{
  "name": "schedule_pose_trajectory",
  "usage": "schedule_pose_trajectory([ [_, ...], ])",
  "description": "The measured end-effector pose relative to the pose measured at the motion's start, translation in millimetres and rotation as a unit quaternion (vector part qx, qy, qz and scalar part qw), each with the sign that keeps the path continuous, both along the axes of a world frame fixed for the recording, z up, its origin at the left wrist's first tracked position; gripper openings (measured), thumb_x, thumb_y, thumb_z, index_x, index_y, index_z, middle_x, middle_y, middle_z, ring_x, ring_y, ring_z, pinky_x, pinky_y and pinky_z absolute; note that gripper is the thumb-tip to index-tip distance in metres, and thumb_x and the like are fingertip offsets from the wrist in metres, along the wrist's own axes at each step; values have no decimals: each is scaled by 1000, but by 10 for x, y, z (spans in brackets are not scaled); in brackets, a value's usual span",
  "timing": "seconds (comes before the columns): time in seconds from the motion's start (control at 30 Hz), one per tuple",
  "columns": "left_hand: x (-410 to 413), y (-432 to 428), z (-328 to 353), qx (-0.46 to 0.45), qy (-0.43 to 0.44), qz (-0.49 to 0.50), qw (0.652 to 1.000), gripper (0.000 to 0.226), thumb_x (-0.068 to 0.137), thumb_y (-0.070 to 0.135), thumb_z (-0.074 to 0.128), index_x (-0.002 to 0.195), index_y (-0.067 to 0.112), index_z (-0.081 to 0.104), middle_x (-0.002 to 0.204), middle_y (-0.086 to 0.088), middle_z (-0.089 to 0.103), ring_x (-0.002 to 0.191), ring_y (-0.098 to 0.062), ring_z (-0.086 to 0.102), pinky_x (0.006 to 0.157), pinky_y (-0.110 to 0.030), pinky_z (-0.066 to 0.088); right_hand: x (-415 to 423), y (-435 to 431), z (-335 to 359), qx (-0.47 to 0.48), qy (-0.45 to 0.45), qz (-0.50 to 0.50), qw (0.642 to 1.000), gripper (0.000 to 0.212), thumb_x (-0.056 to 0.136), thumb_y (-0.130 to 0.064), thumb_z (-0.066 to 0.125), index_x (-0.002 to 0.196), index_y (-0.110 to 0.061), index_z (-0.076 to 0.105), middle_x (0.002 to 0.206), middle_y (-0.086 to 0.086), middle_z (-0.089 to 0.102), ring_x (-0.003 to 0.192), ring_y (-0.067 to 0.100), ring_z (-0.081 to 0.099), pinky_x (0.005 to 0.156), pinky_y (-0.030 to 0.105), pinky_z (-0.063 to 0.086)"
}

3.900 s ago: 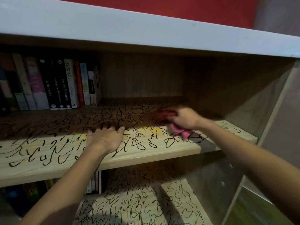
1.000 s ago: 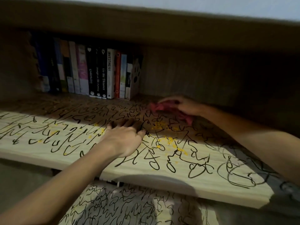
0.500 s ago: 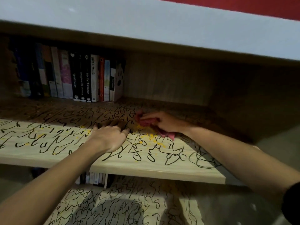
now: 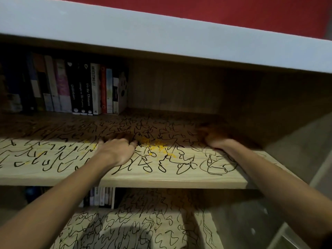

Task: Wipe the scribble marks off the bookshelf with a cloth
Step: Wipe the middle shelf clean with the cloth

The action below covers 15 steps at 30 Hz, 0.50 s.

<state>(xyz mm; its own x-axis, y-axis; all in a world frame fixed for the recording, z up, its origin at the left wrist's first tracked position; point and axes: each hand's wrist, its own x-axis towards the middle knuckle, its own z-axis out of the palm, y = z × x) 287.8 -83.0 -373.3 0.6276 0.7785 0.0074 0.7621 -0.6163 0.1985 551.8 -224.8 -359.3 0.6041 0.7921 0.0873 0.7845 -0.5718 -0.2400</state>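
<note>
Risk: scribble marks (image 4: 181, 168) smeared, not lifted, by hasty strokes in the shadow beyond the right hand (image 4: 217, 141); yellow specks (image 4: 156, 143) between the hands dragged along. Grip, left hand (image 4: 116, 151): flat, fingers relaxed, pressed on the bookshelf board (image 4: 179, 180); right hand: blurred, grip impossible to tell; cloth (image 4: 210, 131) a reddish smear at its far edge

Black scribble marks (image 4: 143, 164) are covering 2 boards of wooden bookshelf (image 4: 161, 180), w/ yellow smudges (image 4: 158, 145) mid-shelf; reddish cloth (image 4: 213, 133), motion-blurred, is lying on upper board's shadowed right rear.
</note>
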Motion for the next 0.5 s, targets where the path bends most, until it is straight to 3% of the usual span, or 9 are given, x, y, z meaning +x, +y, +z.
schedule_pose_trajectory([
  [0.03,-5,0,3,1,0,-1,1000,54,102,46,16,134,15,47,143,-8,45,134,-27,37,113,-49,15,-196,40,-5,29,66,36,997,46,101,-7,31,142,-27,40,132,14,53,83,22,61,68,29,54],
  [0.07,-7,-15,11,1,-2,-2,1000,54,103,46,16,133,15,48,142,-8,46,133,-27,38,113,-48,15,-370,31,1,49,136,65,987,53,98,0,31,142,-28,38,114,15,61,62,16,55,49,23,48],
  [0.1,-15,-23,12,3,-2,-2,1000,55,103,46,15,133,15,48,142,-8,46,133,-27,39,113,-48,15,-532,5,26,57,195,90,975,59,95,5,31,141,-31,36,95,13,62,52,13,49,40,20,41],
  [0.13,-17,-41,18,5,-5,-2,1000,55,103,46,15,134,15,47,143,-8,46,133,-27,39,113,-48,15,-621,-46,73,63,226,107,966,63,92,9,32,139,-33,35,84,10,60,48,12,48,38,19,40],
  [0.23,-23,-73,43,3,-16,1,1000,52,103,43,16,134,15,48,142,-8,47,133,-27,39,113,-48,16,-691,-289,331,139,219,98,961,60,91,12,35,133,-31,40,77,9,59,41,9,51,36,17,40],
  [0.33,-22,-74,35,5,-21,2,1000,51,103,42,17,134,14,48,141,-10,47,133,-27,39,113,-47,18,-430,-682,447,189,170,14,967,28,96,5,41,108,-16,55,62,7,57,38,12,51,32,18,39],
  [0.37,-21,-68,33,5,-22,2,1000,52,103,42,17,135,14,47,142,-10,46,134,-28,39,113,-46,18,-342,-813,429,167,172,-32,970,15,99,-5,44,94,-12,57,58,6,56,38,12,50,33,19,39],
  [0.4,-17,-68,32,3,-24,2,1000,52,103,42,17,135,13,47,143,-11,46,134,-28,38,113,-46,18,-271,-915,382,121,162,-87,975,22,100,-20,46,82,-12,56,58,4,54,42,14,51,39,21,42],
  [0.5,-23,-68,26,1,-33,0,999,52,104,40,18,134,11,48,141,-12,47,133,-28,39,114,-47,16,-200,-905,145,-36,51,-177,982,41,98,-52,37,74,-20,49,69,-2,51,73,19,55,81,32,45],
])
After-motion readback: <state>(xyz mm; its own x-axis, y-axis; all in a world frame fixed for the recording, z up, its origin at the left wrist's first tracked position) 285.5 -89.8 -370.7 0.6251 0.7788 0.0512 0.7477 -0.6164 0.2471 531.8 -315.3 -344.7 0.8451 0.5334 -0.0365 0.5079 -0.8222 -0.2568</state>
